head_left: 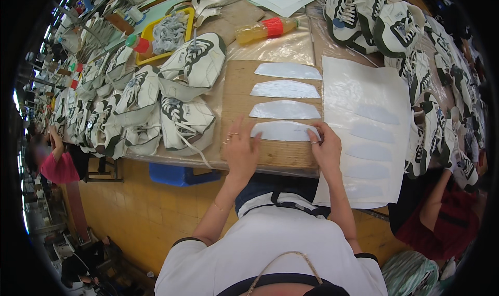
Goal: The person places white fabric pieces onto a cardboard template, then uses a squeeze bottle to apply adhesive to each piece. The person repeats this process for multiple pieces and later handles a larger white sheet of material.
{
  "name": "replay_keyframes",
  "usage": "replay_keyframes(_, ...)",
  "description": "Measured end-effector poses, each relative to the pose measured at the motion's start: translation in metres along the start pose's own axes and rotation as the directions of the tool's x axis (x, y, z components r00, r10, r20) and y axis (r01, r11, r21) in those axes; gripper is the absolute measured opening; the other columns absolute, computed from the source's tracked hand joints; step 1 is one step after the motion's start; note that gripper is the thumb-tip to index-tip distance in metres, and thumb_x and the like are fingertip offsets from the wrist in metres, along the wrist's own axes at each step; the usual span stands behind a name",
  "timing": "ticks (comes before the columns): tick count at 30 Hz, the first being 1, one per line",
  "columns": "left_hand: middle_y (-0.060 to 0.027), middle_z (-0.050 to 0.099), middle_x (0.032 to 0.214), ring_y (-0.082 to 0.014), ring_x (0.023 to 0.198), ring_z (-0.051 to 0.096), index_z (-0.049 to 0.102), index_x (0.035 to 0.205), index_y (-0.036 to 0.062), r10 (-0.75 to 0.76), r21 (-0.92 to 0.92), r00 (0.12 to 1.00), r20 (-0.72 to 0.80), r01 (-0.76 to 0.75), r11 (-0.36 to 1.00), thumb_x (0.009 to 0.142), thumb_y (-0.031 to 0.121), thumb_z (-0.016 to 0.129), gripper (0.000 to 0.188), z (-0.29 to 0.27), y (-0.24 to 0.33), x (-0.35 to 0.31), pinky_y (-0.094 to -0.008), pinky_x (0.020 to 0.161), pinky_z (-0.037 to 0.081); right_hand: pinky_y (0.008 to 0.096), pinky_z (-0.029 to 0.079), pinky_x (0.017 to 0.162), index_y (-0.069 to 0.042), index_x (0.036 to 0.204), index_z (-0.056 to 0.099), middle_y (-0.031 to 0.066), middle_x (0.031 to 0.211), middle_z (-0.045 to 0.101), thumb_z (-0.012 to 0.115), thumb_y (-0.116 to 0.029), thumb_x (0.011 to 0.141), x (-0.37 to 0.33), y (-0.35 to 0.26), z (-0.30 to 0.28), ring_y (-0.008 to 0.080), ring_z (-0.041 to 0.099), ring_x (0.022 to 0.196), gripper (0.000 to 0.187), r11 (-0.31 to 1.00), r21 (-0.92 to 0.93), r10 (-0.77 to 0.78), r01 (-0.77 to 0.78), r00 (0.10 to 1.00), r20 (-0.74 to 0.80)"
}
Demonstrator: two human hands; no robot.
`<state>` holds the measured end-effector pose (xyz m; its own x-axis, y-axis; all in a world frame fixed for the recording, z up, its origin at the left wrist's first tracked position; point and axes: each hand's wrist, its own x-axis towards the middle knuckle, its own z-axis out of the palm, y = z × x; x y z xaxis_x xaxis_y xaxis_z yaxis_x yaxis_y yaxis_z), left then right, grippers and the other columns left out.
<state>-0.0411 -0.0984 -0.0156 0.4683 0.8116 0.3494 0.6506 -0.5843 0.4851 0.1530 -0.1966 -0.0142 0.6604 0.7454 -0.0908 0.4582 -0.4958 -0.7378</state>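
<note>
Several curved, glossy pale strips lie in a column on a brown wooden board [239,83]. The nearest strip [286,131] is between my two hands. My left hand [241,149] rests on the board with its fingers spread, the thumb side at the strip's left end. At the right end, my right hand [327,148] has thumb and forefinger closed about the strip's tip. Farther up the board are the second strip [285,109], the third strip [285,89] and the far strip [288,71].
A white backing sheet [358,80] with several pale curved shapes lies right of the board. White-and-dark sneakers [195,62] crowd the left, more sneakers [397,28] the right. Beyond lie a drink bottle [266,30] and a yellow basket [147,34]. A blue stool [182,175] stands below the table.
</note>
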Motion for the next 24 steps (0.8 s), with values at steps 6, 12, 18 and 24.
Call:
replay_keyframes(6, -0.0198, 0.023, 0.154, -0.0377, 0.143, 0.019, 0.034, 0.146, 0.0068, 0.105, 0.113, 0.922, 0.374, -0.157, 0.981, 0.089, 0.043, 0.057, 0.071, 0.015, 0.014, -0.022, -0.0553, 0.114, 0.011, 0.0474, 0.038, 0.096, -0.009, 0.118, 0.059, 0.0134, 0.131, 0.052, 0.065, -0.022, 0.087, -0.015, 0.004, 0.009, 0.0291, 0.051, 0.119, 0.035, 0.863, -0.437, -0.375, 0.254, 0.902, -0.216)
replay_keyframes(12, -0.0232, 0.02, 0.154, -0.0409, 0.143, 0.016, 0.03, 0.147, 0.0052, 0.098, 0.167, 0.9, 0.424, -0.185, 0.968, 0.089, 0.051, 0.051, 0.077, 0.026, 0.004, -0.029, -0.0567, 0.114, 0.007, 0.0558, 0.011, 0.114, -0.005, 0.145, 0.034, 0.0211, 0.156, 0.016, 0.057, -0.039, 0.09, -0.037, 0.009, 0.022, 0.0347, 0.016, 0.145, 0.068, 0.845, -0.407, -0.301, 0.346, 0.938, 0.172)
replay_keyframes(18, -0.0234, 0.019, 0.154, -0.0408, 0.143, 0.014, 0.03, 0.147, 0.0039, 0.119, 0.103, 0.931, 0.344, -0.164, 0.981, 0.089, 0.039, 0.056, 0.072, 0.025, 0.005, -0.031, -0.0557, 0.114, 0.005, 0.0531, 0.021, 0.113, -0.002, 0.121, 0.06, 0.0193, 0.138, 0.049, 0.059, -0.028, 0.09, -0.014, 0.044, -0.013, 0.0331, 0.041, 0.132, 0.041, 0.937, -0.081, -0.341, 0.34, 0.94, 0.004)
replay_keyframes(24, -0.0235, 0.023, 0.153, -0.0416, 0.142, 0.018, 0.039, 0.141, 0.003, 0.228, -0.1, 0.958, 0.175, -0.213, 0.972, 0.081, 0.018, 0.068, 0.069, 0.023, 0.026, -0.023, -0.0562, 0.114, 0.01, 0.0439, 0.039, 0.104, -0.003, 0.104, 0.065, 0.0117, 0.108, 0.064, 0.057, -0.007, 0.085, 0.058, 0.094, -0.081, 0.0241, 0.058, 0.111, 0.021, 0.624, -0.695, -0.558, 0.357, 0.826, -0.077)
